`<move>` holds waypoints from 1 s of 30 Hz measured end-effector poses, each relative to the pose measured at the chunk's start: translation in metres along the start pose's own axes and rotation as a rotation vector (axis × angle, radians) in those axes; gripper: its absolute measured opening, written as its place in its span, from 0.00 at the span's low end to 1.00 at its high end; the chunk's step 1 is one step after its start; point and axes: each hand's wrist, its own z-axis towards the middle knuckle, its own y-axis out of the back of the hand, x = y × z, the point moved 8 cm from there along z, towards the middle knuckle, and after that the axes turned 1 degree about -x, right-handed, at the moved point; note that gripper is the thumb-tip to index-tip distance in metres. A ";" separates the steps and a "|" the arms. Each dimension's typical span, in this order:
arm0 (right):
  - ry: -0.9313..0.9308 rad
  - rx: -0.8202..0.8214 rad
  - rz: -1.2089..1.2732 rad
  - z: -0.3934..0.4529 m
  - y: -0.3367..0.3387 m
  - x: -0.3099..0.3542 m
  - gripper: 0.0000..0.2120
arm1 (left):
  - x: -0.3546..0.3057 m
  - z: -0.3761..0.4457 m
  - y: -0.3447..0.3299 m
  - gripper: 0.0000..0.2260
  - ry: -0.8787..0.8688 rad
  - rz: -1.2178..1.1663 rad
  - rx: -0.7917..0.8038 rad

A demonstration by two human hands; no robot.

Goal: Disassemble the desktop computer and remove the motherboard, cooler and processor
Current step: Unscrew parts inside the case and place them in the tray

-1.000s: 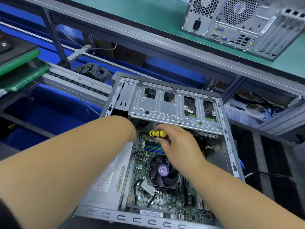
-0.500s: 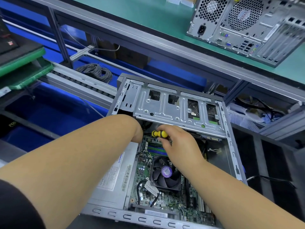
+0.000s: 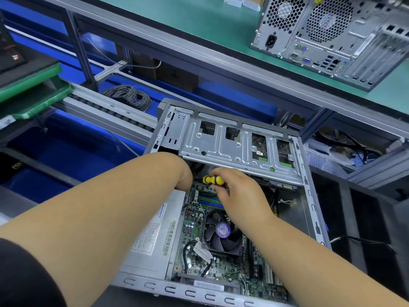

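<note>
Fingers of your right hand (image 3: 238,196) curl round the yellow-and-black screwdriver (image 3: 213,180) above the motherboard (image 3: 212,262), just beyond the cooler (image 3: 222,232), inside the open computer case (image 3: 306,180). Your left hand (image 3: 184,173) reaches under the drive cage (image 3: 223,145); its grip is hidden, so I cannot tell.
</note>
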 end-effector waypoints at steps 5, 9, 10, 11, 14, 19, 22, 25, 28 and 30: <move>0.023 -0.004 -0.019 0.000 0.001 0.002 0.14 | -0.001 -0.001 0.000 0.23 -0.003 -0.022 0.003; 0.136 -0.010 -0.138 0.000 0.003 0.016 0.14 | -0.007 -0.005 0.000 0.22 -0.038 0.007 0.006; 0.175 -0.016 -0.224 0.002 0.003 0.021 0.14 | -0.007 -0.006 -0.001 0.21 -0.040 0.032 0.013; 0.199 -0.027 -0.319 0.004 0.003 0.026 0.14 | -0.007 -0.007 -0.002 0.19 -0.042 0.054 0.018; 0.219 -0.013 -0.458 0.013 0.000 0.035 0.20 | -0.007 -0.015 -0.001 0.17 -0.049 0.100 0.011; 0.226 0.027 -0.410 0.017 -0.010 0.042 0.19 | 0.000 -0.022 0.009 0.10 -0.047 -0.047 -0.062; 0.254 0.037 -0.375 0.020 -0.009 0.046 0.09 | 0.003 -0.024 0.010 0.11 -0.039 -0.066 -0.075; 0.302 0.062 -0.428 0.021 -0.010 0.050 0.11 | 0.002 -0.024 0.008 0.15 -0.027 -0.023 -0.039; 0.304 -0.012 -0.398 0.021 0.000 0.055 0.12 | 0.002 -0.024 0.007 0.16 -0.021 0.033 -0.042; 0.312 -0.056 -0.378 0.024 0.008 0.057 0.13 | 0.002 -0.024 0.007 0.16 -0.021 0.043 -0.061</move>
